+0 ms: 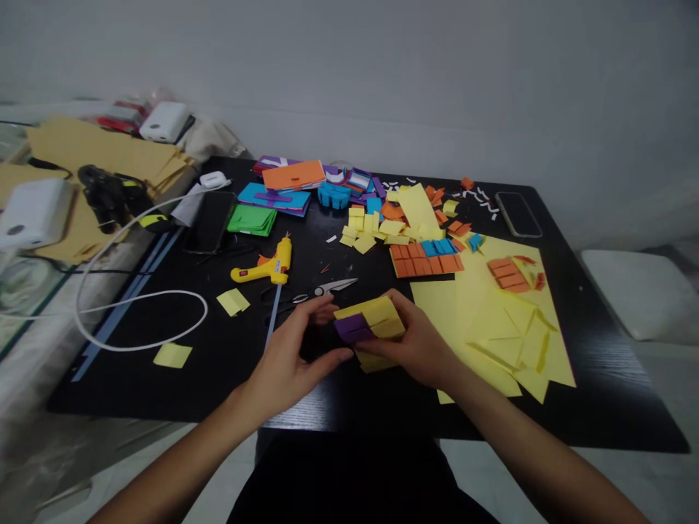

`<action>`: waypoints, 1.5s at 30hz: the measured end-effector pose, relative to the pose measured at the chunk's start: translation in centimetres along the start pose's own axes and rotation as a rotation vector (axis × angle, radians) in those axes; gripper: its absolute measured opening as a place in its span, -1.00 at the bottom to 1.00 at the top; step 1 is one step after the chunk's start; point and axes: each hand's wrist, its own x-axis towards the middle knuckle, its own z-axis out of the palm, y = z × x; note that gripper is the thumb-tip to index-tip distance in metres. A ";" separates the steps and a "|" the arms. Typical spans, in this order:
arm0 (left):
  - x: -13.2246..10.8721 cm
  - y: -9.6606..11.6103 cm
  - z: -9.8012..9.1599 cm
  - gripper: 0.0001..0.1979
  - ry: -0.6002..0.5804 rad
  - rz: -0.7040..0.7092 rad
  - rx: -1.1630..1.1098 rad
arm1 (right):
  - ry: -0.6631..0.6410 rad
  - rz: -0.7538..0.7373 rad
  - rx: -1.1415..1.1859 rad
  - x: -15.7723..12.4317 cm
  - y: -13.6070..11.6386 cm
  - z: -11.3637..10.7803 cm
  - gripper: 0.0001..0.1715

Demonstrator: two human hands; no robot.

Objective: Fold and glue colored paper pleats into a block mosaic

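Observation:
My right hand point(418, 340) grips a folded yellow paper piece point(376, 314) from its right side, above the front of the black table. A purple paper piece point(354, 329) sits on the left part of the yellow one, and more yellow paper shows below. My left hand point(295, 356) is just to the left, thumb and fingers apart, with nothing held between them; whether its thumb tip touches the paper I cannot tell. Behind the hands lie scissors point(334, 287), blades spread. A yellow glue gun point(267, 265) rests further left.
Yellow sheets point(442, 306) cover the table's right side, with an orange and blue paper strip point(426, 259) at their edge. Cut pieces and a phone point(518, 215) lie behind. A white cable point(136, 348) loops at left, near another phone point(210, 222) and green papers point(252, 219).

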 end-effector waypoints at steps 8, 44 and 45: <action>1.4 1.9 0.4 -0.69 0.158 0.021 -0.118 | 0.110 -0.092 0.011 -1.1 -0.2 0.9 -0.31; 1.8 2.7 -0.3 -0.85 0.147 0.152 0.072 | 0.201 -0.143 0.181 -1.7 0.0 0.0 -0.85; 1.8 2.8 -0.4 -0.85 0.142 0.160 0.079 | 0.201 -0.150 0.187 -1.7 0.0 0.0 -0.85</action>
